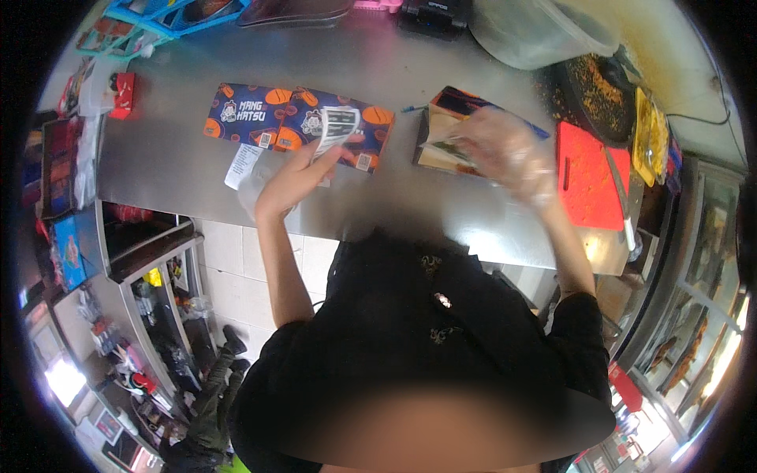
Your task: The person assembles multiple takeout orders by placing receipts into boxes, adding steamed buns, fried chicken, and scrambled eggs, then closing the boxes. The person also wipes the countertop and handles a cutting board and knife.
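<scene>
Between the fingers of my left hand (301,180) is a printed paper slip (339,124), held over a blue-and-orange flat carton (380,130). A similar carton (244,114) lies to its left, with a second paper slip (243,164) at its lower edge. Some clear plastic (251,189) shows beside my left wrist. My right hand (512,158), in a clear plastic glove, is blurred over an open box (430,148) of the same colours. The box's inside is pale brown with something greenish in it. Motion hides whether my right fingers grip anything.
A steel table (173,169) carries everything. On the right lie a red cutting board (574,185), a knife (617,189), a dark crumb-covered tray (591,91) and yellow packets (648,134). A translucent tub (536,31) stands behind. Another person's legs (213,386) appear lower left.
</scene>
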The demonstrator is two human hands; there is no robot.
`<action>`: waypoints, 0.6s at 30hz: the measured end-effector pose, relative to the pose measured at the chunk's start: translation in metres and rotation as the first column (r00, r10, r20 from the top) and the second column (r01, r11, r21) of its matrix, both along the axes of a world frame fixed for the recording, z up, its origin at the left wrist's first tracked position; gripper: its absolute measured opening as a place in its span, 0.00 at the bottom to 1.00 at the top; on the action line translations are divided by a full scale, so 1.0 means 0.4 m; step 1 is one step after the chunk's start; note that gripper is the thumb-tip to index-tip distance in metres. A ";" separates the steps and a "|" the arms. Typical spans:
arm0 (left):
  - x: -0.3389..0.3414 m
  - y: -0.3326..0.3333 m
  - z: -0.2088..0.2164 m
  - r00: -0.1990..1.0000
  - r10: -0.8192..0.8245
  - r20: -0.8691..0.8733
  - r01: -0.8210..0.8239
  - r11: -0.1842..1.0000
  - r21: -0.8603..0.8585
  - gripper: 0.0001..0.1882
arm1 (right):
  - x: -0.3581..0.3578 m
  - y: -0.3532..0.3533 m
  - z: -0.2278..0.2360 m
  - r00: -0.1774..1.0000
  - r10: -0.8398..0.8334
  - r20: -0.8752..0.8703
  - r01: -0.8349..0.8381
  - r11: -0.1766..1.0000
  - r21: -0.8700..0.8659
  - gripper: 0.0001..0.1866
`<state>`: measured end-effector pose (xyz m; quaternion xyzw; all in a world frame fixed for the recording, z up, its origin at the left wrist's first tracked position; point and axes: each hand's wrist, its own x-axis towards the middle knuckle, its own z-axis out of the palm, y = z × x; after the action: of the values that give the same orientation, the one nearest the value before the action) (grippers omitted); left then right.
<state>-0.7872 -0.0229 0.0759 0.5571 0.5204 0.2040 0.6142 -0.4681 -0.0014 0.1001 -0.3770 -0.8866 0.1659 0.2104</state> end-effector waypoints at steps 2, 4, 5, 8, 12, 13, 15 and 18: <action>0.009 -0.005 -0.003 1.000 0.017 -0.008 -0.017 1.000 -0.003 0.20 | -0.050 -0.042 -0.095 0.978 -0.118 0.172 0.126 0.991 -0.035 0.10; 0.000 -0.006 0.000 0.997 0.081 0.005 -0.081 0.995 0.056 0.20 | -0.055 -0.049 -0.152 0.881 -0.172 0.441 0.326 0.896 -0.302 0.09; -0.009 -0.008 0.004 0.993 0.115 0.011 -0.116 0.993 0.039 0.20 | -0.042 -0.052 -0.166 0.892 -0.193 0.409 0.298 0.931 -0.209 0.08; -0.047 -0.016 0.027 0.975 0.219 0.047 -0.222 0.972 0.080 0.20 | -0.004 -0.044 -0.177 0.850 -0.140 0.507 0.247 0.957 -0.150 0.06; -0.069 -0.034 0.029 0.957 0.291 -0.002 -0.290 0.953 0.093 0.20 | -0.019 -0.037 -0.170 0.837 -0.045 0.546 0.141 0.981 -0.136 0.11; -0.074 -0.040 0.024 0.962 0.272 0.040 -0.274 0.956 0.104 0.21 | -0.036 -0.045 -0.159 0.836 -0.014 0.548 0.116 0.981 -0.153 0.14; -0.087 -0.050 0.009 0.961 0.271 0.058 -0.275 0.959 0.065 0.21 | -0.067 -0.053 -0.108 0.828 -0.084 0.555 0.240 0.947 -0.215 0.16; -0.101 -0.061 -0.014 0.926 0.346 0.149 -0.356 0.933 0.046 0.19 | -0.104 0.009 0.023 0.910 -0.020 0.415 -0.013 0.997 0.078 0.17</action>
<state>-0.8276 -0.0474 0.0704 0.4613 0.5601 0.3677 0.5817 -0.5095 0.0021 0.1092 -0.3966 -0.9163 0.0463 0.0323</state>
